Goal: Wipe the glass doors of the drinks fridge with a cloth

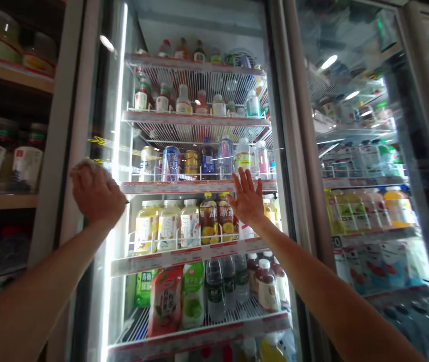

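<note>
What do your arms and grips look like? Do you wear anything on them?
My left arm and right arm are bare, with no sleeves in view. My left grip and right grip are bare hands, without gloves. The right one shows five long, slim fingers. I can't see any watch or ring.

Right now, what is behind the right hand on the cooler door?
Around the right hand, the glass door shows a shelf edge and fruit-labelled bottles; what the palm covers stays hidden.

Glass cooler door point(199, 35), closed, lit from within. Left hand point(97, 193) cupped over pale cloth point(89, 166) on the glass; right hand point(248, 198) open, fingers spread.
</note>
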Available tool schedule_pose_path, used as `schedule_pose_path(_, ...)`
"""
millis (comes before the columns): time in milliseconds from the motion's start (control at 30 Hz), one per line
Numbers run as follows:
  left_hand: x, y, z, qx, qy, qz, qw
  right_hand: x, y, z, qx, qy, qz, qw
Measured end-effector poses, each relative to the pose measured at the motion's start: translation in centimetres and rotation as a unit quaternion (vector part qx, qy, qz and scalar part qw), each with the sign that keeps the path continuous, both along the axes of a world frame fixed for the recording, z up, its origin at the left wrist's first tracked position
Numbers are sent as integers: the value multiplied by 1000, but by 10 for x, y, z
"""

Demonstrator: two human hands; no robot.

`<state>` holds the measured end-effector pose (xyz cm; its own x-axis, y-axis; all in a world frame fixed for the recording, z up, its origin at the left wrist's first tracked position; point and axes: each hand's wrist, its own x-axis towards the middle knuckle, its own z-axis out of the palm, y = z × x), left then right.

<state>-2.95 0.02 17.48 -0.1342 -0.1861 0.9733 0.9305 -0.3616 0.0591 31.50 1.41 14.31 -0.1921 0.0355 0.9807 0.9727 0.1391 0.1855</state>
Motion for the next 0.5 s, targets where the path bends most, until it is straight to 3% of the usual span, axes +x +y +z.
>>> schedule_pose_path(67,18,1,-6,12,-14,34,999,0,1,0,3,0,2,1000)
schedule_pose_path(167,55,6,-9,-24,151,30,988,1,1,-1,6,-1,1,1000)
schedule_pose_path(233,70,9,-3,-33,203,15,979,1,2,-1,4,-1,-5,1000)
schedule_pose_path(400,101,12,10,0,58,0,998,1,2,0,4,1,-9,1000)
schedule_pose_path(500,131,13,-2,-22,236,9,971,0,3,-1,10,2,-6,1000)
